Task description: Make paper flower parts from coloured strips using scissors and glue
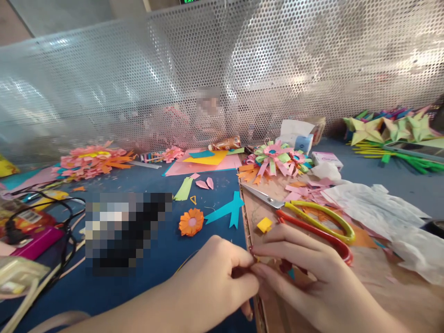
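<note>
My left hand (217,280) is closed, its thumb and forefinger pinched at the seam between the blue surface and the brown board. Against it, my right hand (312,275) pinches too, fingertips touching the left. Something tiny, dark red and yellowish, shows between them; what it is I cannot make out. Just beyond the fingers lies a small yellow folded paper piece (264,225). Scissors (277,203) with yellow and red handles rest behind my right hand, blades partly open. An orange paper flower (191,222) and a blue forked paper strip (227,210) lie ahead of my left hand.
A blurred-out dark object (128,231) and black cables (67,222) are on the left. Paper flower clusters (93,159) and coloured sheets (208,162) lie farther back. Crumpled white tissue (378,212) spreads on the right. A perforated metal screen (222,60) closes off the back.
</note>
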Motion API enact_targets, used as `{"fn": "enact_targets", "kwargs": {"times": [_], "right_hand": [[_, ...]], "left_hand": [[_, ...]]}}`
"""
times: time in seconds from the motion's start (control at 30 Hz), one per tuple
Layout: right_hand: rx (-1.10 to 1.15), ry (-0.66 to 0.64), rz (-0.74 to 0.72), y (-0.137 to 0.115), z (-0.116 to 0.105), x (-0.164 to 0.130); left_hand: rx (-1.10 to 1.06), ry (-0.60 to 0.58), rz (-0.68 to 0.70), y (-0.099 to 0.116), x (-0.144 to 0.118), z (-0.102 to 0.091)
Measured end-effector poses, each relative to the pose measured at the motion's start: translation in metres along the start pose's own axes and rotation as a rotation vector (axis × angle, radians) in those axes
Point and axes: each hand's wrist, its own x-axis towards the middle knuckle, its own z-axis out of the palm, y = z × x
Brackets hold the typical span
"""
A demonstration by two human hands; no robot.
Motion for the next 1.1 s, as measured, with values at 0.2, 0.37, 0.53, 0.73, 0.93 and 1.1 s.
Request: {"fn": "enact_targets", "kwargs": {"times": [0.2,0.37,0.53,0.73,0.93,1.1], "right_hand": [[0.022,-0.002,0.012,-0.0006,0.0002,0.0018],[0.040,0.001,-0.001,-0.0014,-0.0004,0.0003],[0.053,0.025,-0.021,0.0000,0.0016,0.0003],[0.076,0.074,-0.070,0.0002,0.0023,0.0018],[0.095,0.134,-0.072,-0.0008,0.0047,0.0022],[0.090,0.073,-0.031,0.0001,0.0041,0.0001]], "left_hand": [[-0.001,0.009,0.004,0.0018,0.0001,-0.0007],[0.000,0.010,0.005,0.0031,0.0021,-0.0019],[0.001,0.002,0.000,0.0014,0.0036,-0.0017],[0.017,0.008,0.011,0.0002,0.0016,-0.0008],[0.033,0.004,-0.004,0.0001,0.0001,-0.0006],[0.027,0.010,0.002,0.0002,0.0008,-0.0004]]}}
